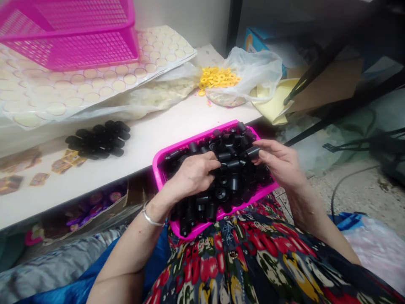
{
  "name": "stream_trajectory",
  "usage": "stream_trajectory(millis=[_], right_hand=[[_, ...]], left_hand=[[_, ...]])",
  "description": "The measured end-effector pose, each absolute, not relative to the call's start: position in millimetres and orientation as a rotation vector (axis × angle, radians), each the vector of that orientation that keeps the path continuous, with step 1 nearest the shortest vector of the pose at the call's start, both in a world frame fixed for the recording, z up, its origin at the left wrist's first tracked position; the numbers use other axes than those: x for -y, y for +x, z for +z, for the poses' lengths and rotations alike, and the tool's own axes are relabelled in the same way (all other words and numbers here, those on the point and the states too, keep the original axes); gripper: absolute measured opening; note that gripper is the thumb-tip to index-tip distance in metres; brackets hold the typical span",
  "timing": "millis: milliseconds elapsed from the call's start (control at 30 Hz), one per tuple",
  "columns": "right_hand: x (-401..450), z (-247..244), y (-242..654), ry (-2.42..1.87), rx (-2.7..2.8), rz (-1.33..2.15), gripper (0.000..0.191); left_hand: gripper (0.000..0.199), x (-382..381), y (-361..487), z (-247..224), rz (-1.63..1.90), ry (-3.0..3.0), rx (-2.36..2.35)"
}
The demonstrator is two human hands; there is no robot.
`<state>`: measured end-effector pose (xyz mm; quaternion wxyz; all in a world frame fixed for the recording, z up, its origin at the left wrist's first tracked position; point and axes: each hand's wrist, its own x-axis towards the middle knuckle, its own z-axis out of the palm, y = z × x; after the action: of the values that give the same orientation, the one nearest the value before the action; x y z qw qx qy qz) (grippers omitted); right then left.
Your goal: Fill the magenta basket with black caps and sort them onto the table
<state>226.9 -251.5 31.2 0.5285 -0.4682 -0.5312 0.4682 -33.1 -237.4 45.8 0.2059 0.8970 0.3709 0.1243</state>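
Note:
A pink plastic basket [163,155] full of black plastic cylindrical parts [234,182] rests on my lap against the table edge. Over its right side, my right hand [278,162] pinches one black cylindrical part [252,152] between thumb and fingers. My left hand [198,171] reaches in among the parts from the left, its fingers curled together at the middle of the heap. Whatever those fingertips hold, if anything, is hidden. On the table to the left, several black cylinders [101,139] lie side by side in a cluster.
A larger pink basket [95,46] stands on a sheet printed with circles [167,46]. Small yellow pieces [218,78] spill from a clear plastic bag [257,69] at the back. Small printed cards [68,161] lie at left. An open box [95,215] sits under the tabletop.

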Motion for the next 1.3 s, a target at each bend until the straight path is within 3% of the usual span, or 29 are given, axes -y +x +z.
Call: stream_trajectory(millis=[133, 367, 600, 800, 967, 1067, 1300], right_hand=[[260, 36, 226, -1.147, 1.46, 1.117, 0.028], [268, 50, 215, -1.142, 1.861, 0.943, 0.025], [274, 50, 226, -1.202, 1.735, 0.903, 0.026], [272, 52, 218, -1.159, 1.776, 0.957, 0.025], [268, 51, 212, -1.06, 1.85, 0.976, 0.025], [271, 50, 204, -1.029, 1.91, 1.017, 0.025], [284, 42, 180, -0.978, 1.745, 1.32, 0.025]], left_hand=[[0.012, 245, -50, 50, 0.286, 2.383, -0.928], [0.025, 254, -23, 47, 0.2, 2.58, -0.918], [0.009, 253, -51, 68, 0.176, 2.332, -0.901], [0.025, 274, -80, 62, 0.13, 2.206, -1.104], [0.009, 291, -63, 45, 0.07, 2.282, -1.154], [0.006, 294, -58, 40, 0.146, 2.225, -1.188], [0.021, 295, -61, 44, 0.688, 1.718, -1.149]])
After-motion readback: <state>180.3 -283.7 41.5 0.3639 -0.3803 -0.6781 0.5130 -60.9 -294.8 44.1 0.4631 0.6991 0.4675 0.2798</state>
